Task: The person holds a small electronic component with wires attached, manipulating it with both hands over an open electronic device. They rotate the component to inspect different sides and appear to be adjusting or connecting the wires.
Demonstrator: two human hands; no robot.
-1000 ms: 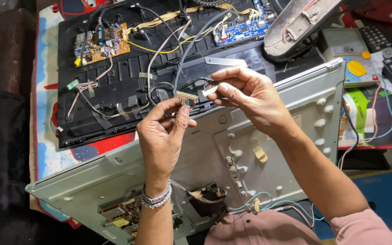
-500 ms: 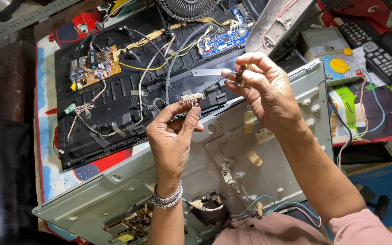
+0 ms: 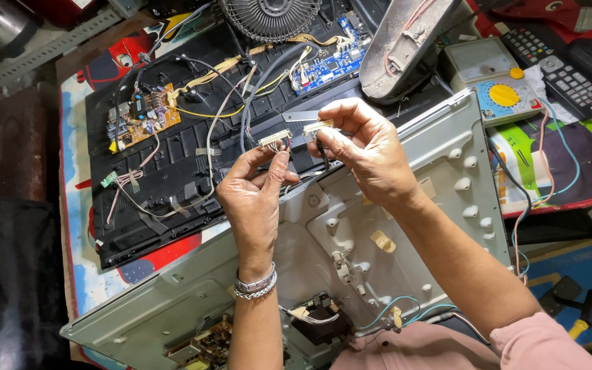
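Observation:
My left hand pinches a small cream cable connector with thin wires running from it. My right hand pinches a second cream connector just to the right of the first; a small gap separates the two. Both are held above a grey metal back panel that lies tilted across the table. Behind it lies a black plastic back cover with an orange circuit board, a blue circuit board and several loose cables. A metal bracelet circles my left wrist.
A round fan grille sits at the top. A yellow-dialled multimeter and a black remote control lie at the right on a colourful mat. A grey stand part leans near the top. A small board shows at the panel's bottom.
The view has shifted, so the scene sits lower and to the right. My hands stay raised with the two connectors, which have separated slightly and sit side by side.

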